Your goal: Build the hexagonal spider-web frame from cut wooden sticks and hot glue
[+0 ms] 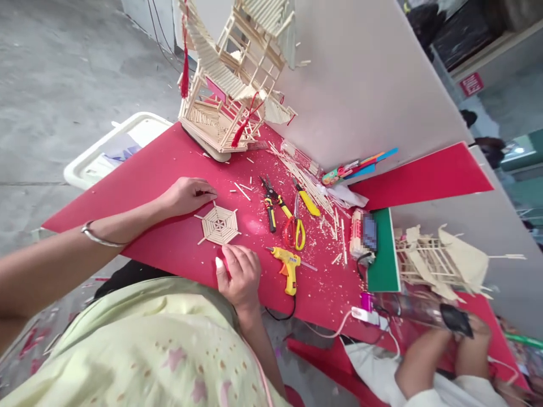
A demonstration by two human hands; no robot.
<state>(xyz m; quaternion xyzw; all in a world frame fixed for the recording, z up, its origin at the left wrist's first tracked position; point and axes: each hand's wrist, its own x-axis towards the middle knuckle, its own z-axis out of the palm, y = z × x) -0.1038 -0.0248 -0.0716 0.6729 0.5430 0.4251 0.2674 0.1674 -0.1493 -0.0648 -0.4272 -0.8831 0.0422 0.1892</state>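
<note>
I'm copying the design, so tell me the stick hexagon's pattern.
The stick hexagon has nested rings and spokes, like a web; best seen in the head view.

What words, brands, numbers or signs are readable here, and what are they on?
No text reads clearly.
Red sign, upper right: pale lettering, too blurred to read.
Yellow glue gun: small blue marking on its body, too small to read.
Dark screen by the green board: blurred out, unreadable.
</note>
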